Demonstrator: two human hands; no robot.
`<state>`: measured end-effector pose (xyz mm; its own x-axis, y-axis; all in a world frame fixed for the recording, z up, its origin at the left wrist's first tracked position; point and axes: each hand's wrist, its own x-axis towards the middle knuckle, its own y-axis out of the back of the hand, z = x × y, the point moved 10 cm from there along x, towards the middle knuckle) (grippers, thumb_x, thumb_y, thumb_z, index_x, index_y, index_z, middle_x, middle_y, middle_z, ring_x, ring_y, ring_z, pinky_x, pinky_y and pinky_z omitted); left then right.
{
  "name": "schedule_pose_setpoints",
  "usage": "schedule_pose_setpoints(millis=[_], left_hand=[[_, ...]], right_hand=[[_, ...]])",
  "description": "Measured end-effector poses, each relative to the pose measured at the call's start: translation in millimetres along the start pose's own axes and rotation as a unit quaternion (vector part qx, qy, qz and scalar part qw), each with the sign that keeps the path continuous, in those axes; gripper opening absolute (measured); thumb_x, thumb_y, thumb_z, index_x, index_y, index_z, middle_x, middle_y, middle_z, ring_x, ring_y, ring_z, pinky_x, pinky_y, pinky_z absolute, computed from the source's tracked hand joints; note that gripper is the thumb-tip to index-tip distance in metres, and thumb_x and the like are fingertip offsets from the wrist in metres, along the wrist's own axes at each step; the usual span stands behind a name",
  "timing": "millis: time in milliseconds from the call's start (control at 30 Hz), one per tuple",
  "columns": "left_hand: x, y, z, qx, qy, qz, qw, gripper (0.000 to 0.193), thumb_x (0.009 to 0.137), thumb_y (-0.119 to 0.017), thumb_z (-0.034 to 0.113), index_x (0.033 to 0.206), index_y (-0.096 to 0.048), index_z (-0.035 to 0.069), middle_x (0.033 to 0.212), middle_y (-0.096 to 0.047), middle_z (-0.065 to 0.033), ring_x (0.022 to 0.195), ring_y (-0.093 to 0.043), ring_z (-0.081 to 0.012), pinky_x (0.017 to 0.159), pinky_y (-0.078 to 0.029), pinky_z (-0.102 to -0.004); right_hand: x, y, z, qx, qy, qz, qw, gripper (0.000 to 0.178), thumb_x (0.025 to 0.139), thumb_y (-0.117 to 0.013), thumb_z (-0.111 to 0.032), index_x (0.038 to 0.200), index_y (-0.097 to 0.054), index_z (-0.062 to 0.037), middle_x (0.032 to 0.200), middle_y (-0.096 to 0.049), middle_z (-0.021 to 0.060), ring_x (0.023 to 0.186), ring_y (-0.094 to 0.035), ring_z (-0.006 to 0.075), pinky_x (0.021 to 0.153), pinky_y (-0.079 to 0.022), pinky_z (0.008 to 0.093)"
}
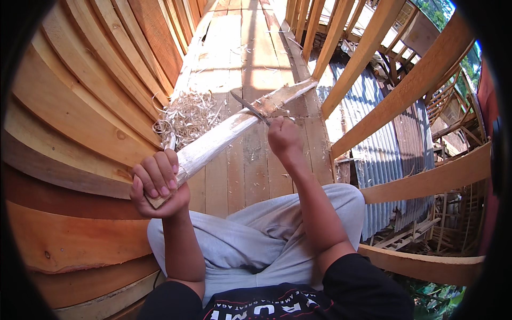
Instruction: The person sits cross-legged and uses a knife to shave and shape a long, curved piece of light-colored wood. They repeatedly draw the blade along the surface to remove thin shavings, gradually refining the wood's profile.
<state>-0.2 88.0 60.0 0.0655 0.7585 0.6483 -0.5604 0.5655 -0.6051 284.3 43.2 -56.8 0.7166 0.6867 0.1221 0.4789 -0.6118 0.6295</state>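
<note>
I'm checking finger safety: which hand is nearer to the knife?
Right. The right hand grips the knife, its blade across the pale wooden piece; the left hand is farther off, gripping that piece's near end.

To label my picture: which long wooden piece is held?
The pale, straight wooden pole: the left grip is around its near end; the brown wooden boards at left and railing slats at right are unheld.

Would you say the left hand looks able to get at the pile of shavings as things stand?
Probably not without letting go: the left hand is wrapped around the near end of the piece of wood. Otherwise, the shavings lie close beyond it, seemingly unobstructed.
</note>
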Motion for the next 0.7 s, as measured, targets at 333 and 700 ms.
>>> schedule_pose_setpoints(millis=[333, 700], left_hand=[[-5, 9, 4, -0.01, -0.013, 0.049, 0.999, 0.034, 0.092, -0.04, 0.028, 0.06, -0.034, 0.02, 0.051, -0.037, 0.0044, 0.047, -0.035, -0.0092, 0.059, -0.034, -0.0276], [-1, -1, 2, -0.009, 0.005, 0.012, 1.0, 0.032, 0.093, -0.039, 0.024, 0.061, -0.034, 0.021, 0.052, -0.035, 0.0066, 0.052, -0.035, -0.007, 0.064, -0.034, -0.0269]], right_hand=[[-8, -13, -21, 0.016, 0.016, -0.084, 0.996, 0.056, 0.097, -0.031, -0.03, 0.07, -0.063, 0.0078, 0.074, -0.061, 0.0327, 0.076, -0.06, 0.0515, 0.077, -0.045, 0.0582], [-22, -10, -36, -0.018, 0.081, -0.024, 0.996, 0.059, 0.098, -0.031, -0.029, 0.062, -0.062, 0.0058, 0.064, -0.059, 0.0298, 0.067, -0.06, 0.05, 0.071, -0.047, 0.0565]])
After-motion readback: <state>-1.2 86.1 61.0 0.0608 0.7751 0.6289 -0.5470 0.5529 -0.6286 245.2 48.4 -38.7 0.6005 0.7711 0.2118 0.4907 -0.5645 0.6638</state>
